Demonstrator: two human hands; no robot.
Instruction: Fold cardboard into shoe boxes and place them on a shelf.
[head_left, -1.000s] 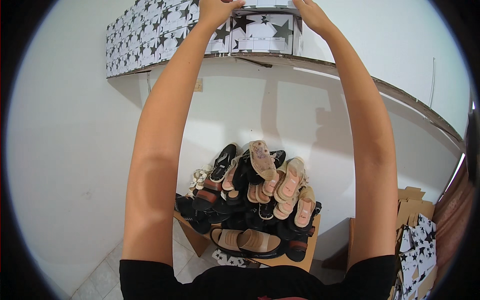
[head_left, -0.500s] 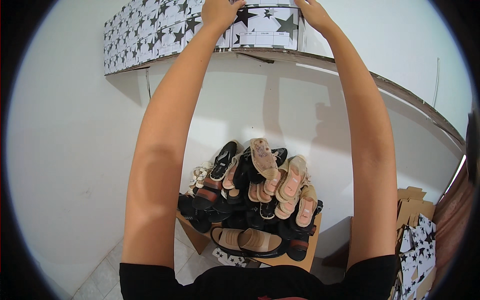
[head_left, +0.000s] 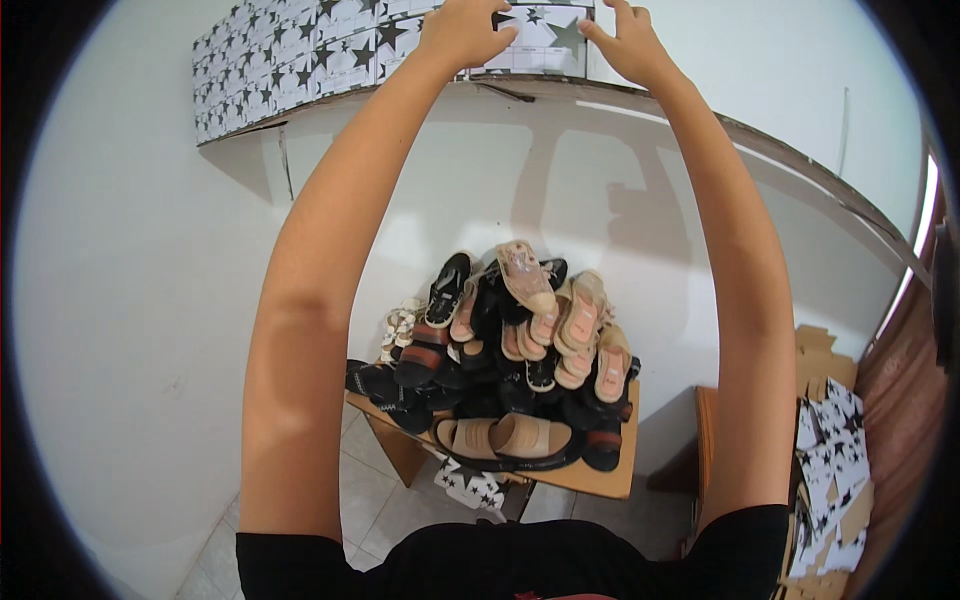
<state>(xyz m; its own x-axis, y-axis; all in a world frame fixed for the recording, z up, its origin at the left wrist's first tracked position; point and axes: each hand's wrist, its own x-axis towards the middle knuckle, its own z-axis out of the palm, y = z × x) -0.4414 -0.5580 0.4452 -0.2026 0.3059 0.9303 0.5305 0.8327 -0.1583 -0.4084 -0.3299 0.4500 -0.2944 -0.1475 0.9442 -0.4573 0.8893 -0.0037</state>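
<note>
Both my arms reach up to a wall shelf (head_left: 640,112) lined with shoe boxes. At the right end of the row sits a white shoe box (head_left: 545,60) printed with dark stars. My left hand (head_left: 466,34) is in front of this box's left part, thumb and fingers apart. Beside the box's right edge is my right hand (head_left: 630,48), its thumb and fingers spread. Whether any fingertip touches the box I cannot tell; the top of the stack is cut off by the picture's edge.
Below, a small wooden table (head_left: 610,482) carries a heap of sandals and shoes, with beige slide sandals (head_left: 520,437) at its front. Flattened star-printed cardboard (head_left: 835,450) leans at the right by a brown curtain (head_left: 895,400). More star-printed boxes (head_left: 275,75) fill the shelf's left side.
Both hands have come lower against the end box and their fingers are spread wider. The view has shifted, so the shelf and the table with its shoes sit higher in it.
</note>
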